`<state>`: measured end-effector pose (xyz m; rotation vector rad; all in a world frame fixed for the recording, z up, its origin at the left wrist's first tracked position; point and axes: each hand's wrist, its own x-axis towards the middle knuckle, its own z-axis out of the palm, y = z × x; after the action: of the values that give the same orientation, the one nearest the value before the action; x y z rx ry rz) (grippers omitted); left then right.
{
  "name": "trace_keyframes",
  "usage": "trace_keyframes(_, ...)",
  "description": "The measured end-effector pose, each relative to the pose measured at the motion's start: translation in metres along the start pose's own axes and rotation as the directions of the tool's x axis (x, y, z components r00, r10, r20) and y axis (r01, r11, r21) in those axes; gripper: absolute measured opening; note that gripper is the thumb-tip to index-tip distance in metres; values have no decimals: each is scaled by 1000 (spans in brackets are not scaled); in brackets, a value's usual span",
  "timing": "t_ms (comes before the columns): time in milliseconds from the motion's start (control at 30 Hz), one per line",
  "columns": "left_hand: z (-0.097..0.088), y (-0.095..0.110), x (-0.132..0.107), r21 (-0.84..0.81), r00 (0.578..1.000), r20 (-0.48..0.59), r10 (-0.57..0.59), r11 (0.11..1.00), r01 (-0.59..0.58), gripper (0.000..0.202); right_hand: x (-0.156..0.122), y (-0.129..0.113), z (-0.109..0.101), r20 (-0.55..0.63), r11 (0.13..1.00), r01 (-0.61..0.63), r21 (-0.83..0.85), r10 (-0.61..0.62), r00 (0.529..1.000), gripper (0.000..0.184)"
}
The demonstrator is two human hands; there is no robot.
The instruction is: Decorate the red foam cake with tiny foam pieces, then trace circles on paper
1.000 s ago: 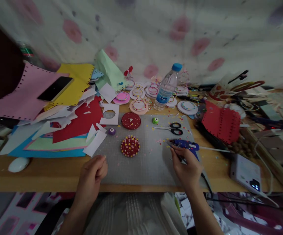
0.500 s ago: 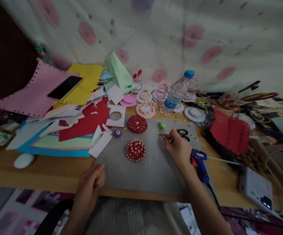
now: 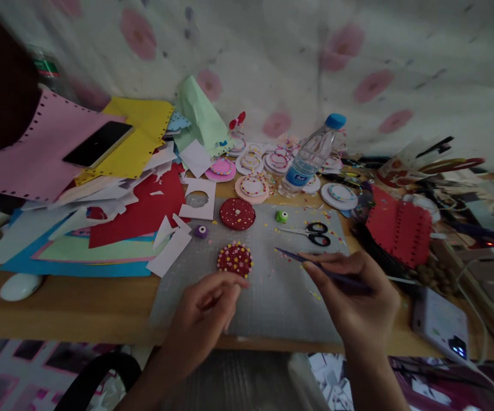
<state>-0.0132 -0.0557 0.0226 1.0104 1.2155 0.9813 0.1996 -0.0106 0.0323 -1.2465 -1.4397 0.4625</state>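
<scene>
The right hand [image 3: 360,299] has its fingers clamped on a slim, pointed, dark-purple tool [image 3: 290,254] over the flat grey mat [image 3: 272,308], where the round, dark-red, star-studded disc [image 3: 234,260] lies just beyond the left hand [image 3: 206,308], whose fingers are curled, whether touching I cannot tell.

Tweezers [image 3: 292,256]: dark purple, slim, in my right hand [image 3: 353,299]. Held slantwise, tip pointing left and a little away from me, over the grey mat [image 3: 272,311]. Yellow speck at the tip; cannot tell whether the tip touches the mat. Rear part shows below my fingers.

Red disc [image 3: 235,261]: round, deep red, dotted with small yellow and pink stars, thickest round the rim. Flat on the mat, left of the tweezers' tip. Near edge partly behind my left hand [image 3: 206,305]; contact unclear.
</scene>
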Motion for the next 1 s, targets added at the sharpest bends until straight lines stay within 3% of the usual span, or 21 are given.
trace_keyframes(133, 21, 16, 6, 22, 999, 11, 31, 999, -31, 26, -14, -30, -3, 37, 990, 28, 135, -33, 999, 26)
trace_keyframes(233, 26, 23, 5, -6, 998, 56, 21, 1000, -21, 24, -21, -40, -2, 70, 983, 31, 181, -44, 997, 27)
trace_keyframes(467, 21, 27, -2, -201, 994, 111, -6, 979, 29, 21, -29, -44, -1, 102, 962, -88, 258, 63, 993, 27)
trace_keyframes(600, 19, 27, -2, -253, 993, 119, 1, 967, 29, 27, -25, -37, -1, 128, 898, -214, 383, 177, 976, 26)
trace_keyframes(800, 15, 17, -4, -233, 995, 99, 19, 972, 4, 24, -22, -29, -4, 41, 826, -279, 491, 298, 954, 24)
trace_keyframes(1000, 14, 16, -4, -296, 995, 57, -78, 951, 91, 14, -21, -26, -11, -109, 827, -249, 505, 347, 932, 30)
